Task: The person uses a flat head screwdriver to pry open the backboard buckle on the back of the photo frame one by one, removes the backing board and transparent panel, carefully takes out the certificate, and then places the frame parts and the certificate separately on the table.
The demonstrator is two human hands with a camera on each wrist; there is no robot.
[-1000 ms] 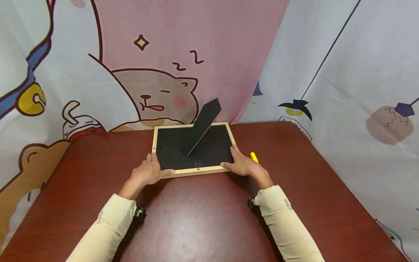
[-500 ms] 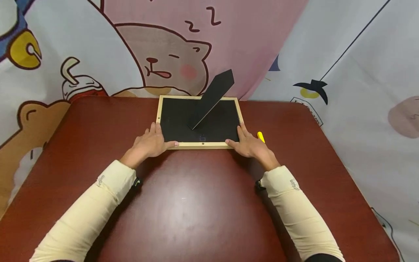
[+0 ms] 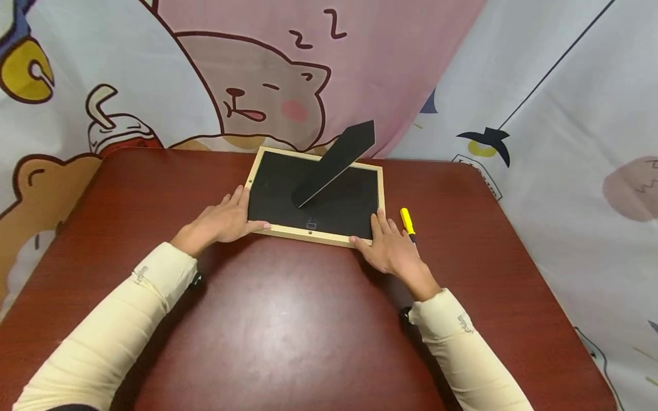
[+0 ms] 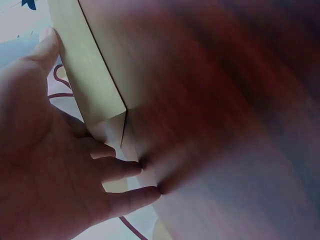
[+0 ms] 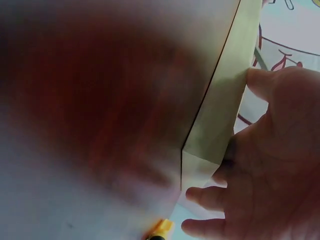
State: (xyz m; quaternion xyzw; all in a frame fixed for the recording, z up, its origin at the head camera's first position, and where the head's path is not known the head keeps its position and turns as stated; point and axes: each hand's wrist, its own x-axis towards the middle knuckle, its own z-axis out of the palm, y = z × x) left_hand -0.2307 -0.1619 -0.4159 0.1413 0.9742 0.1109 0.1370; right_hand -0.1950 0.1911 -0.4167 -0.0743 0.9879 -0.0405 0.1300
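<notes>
A picture frame [image 3: 339, 237] with a pale wooden rim lies back side up on the table. Its black support leg [image 3: 339, 157] stands raised at a slant from the black backing. My left hand [image 3: 226, 220] rests at the near left corner, thumb on the front rim and straight fingers along the left side. At the near right corner my right hand [image 3: 388, 245] does the same, fingers against the right side. Both wrist views show the wooden side [image 4: 85, 65] of the frame on the tabletop, with outer fingertips down near the table beside it.
A slim yellow-and-black object [image 3: 406, 221] lies right of the frame, close to my right hand. The reddish-brown table [image 3: 288, 337] ends at a printed cloth backdrop [image 3: 401, 68] just behind the frame. Another cloth hangs along the right side.
The frame has turned clockwise; its right end is now nearer to me than its left. Both hands stay at its corners, the right one drawn back slightly. The head view has also shifted.
</notes>
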